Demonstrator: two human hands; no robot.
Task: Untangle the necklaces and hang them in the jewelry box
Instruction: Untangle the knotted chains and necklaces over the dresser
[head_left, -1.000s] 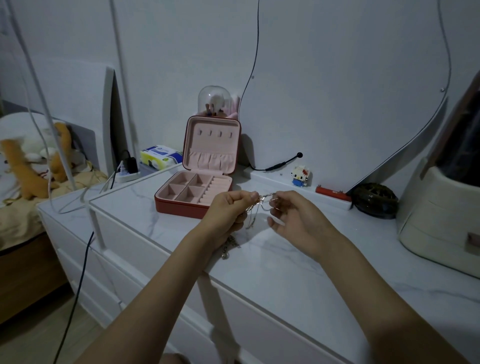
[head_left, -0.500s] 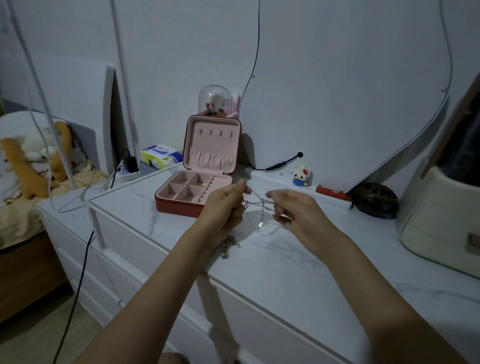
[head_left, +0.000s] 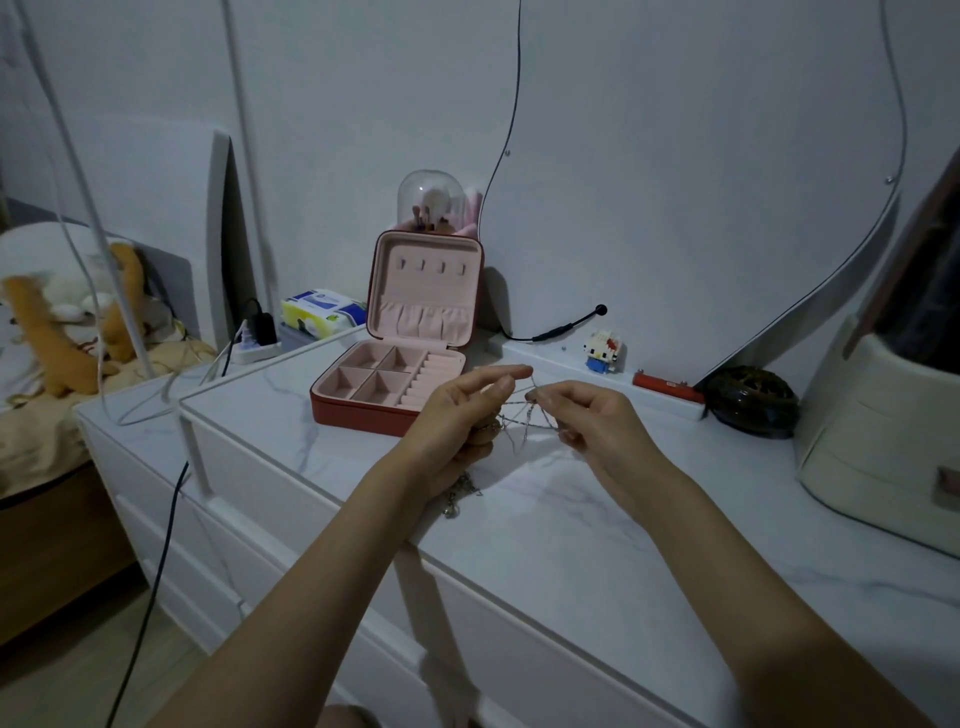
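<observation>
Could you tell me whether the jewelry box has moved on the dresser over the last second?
No. The jewelry box sits open in the same spot, just left of the toy figure, as before.

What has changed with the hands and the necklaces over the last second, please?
The left hand and right hand have drawn slightly apart, spreading the tangled necklaces into taut crossing strands between them; the left forefinger has straightened. Both hands still pinch the chains, and a bunch still hangs below the left hand. The open jewelry box has not moved, and nothing hangs in it.
</observation>
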